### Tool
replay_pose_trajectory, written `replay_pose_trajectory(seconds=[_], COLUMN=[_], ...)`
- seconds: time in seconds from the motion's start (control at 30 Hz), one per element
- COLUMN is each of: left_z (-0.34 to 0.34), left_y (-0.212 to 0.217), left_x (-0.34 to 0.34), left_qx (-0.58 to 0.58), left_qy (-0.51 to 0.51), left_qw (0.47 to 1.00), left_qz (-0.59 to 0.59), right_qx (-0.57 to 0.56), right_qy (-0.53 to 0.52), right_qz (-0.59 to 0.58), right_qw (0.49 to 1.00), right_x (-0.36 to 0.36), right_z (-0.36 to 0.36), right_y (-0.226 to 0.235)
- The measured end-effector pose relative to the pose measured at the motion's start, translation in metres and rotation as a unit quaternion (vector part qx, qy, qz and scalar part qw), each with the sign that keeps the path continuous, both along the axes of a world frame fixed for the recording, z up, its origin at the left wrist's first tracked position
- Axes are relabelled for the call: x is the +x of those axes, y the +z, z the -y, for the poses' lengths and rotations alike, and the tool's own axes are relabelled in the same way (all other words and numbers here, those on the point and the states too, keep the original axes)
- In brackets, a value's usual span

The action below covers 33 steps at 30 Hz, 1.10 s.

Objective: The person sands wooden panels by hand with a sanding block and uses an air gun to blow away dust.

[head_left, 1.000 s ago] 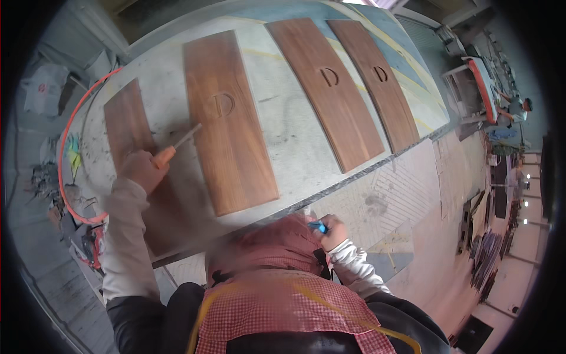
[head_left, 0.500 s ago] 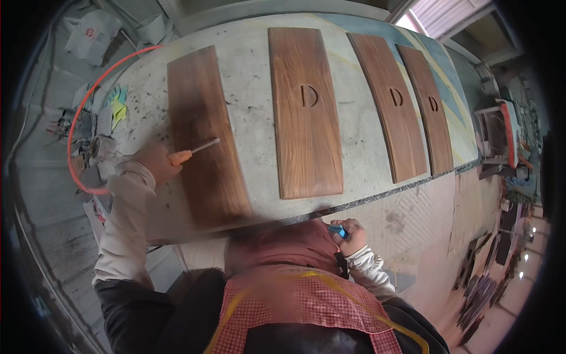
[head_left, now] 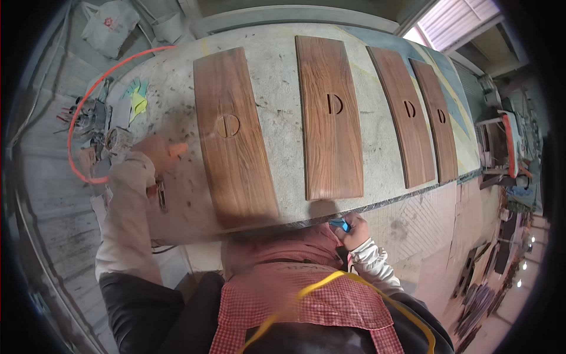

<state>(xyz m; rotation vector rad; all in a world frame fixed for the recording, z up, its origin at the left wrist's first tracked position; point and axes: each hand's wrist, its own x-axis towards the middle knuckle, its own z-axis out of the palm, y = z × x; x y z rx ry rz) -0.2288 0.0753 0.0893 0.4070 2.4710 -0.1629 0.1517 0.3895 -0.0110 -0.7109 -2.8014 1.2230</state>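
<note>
My left hand [head_left: 154, 154], blurred by motion, is closed around the orange handle of a screwdriver [head_left: 177, 150] over the table's left part. The screwdriver's shaft cannot be made out. Just right of it lies the leftmost brown wooden board [head_left: 227, 171], with a half-moon cut-out whose inside is wood-coloured. A second board [head_left: 333, 147] with a dark half-moon cut-out lies beside it. At the table's near edge, my right hand [head_left: 355, 231] is closed on a small blue object [head_left: 340, 224], its kind unclear, close to the red checked apron [head_left: 306, 295].
Two more boards [head_left: 407, 135] [head_left: 437, 118] lie on the right of the pale, stained table [head_left: 277, 118]. A green-yellow glove [head_left: 138, 101] and a roll of tape [head_left: 119, 140] sit at its left side. An orange hose [head_left: 76, 118] curves there. A yellow strip [head_left: 318, 286] crosses the apron.
My left hand has drawn the screwdriver leftward, off the leftmost board, whose cut-out now shows. The boards appear farther right in the picture. My right hand keeps the blue object.
</note>
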Motion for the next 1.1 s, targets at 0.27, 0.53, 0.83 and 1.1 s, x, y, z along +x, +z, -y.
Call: replay_pose_trajectory(seconds=[0.27, 0.53, 0.83, 1.1], left_z=[0.089, 0.111, -0.024, -0.052], left_y=[-0.012, 0.018, -0.201, -0.236], left_x=[-0.044, -0.107, -0.029, 0.001], left_qx=[-0.171, -0.258, 0.204, 0.219], left_qy=[-0.279, -0.336, 0.147, 0.114], left_qw=[0.942, 0.894, 0.955, 0.924], left_qz=[0.076, -0.148, -0.155, -0.292], right_qx=[-0.287, -0.34, -0.264, -0.155], right_qy=[-0.174, -0.215, -0.132, -0.084], right_qz=[0.025, 0.042, 0.112, 0.152], right_qw=[0.942, 0.914, 0.949, 0.973], right_x=[-0.06, -0.161, -0.217, -0.334], right_z=[0.071, 0.06, 0.052, 0.021], right_y=[-0.04, -0.1, -0.125, -0.094])
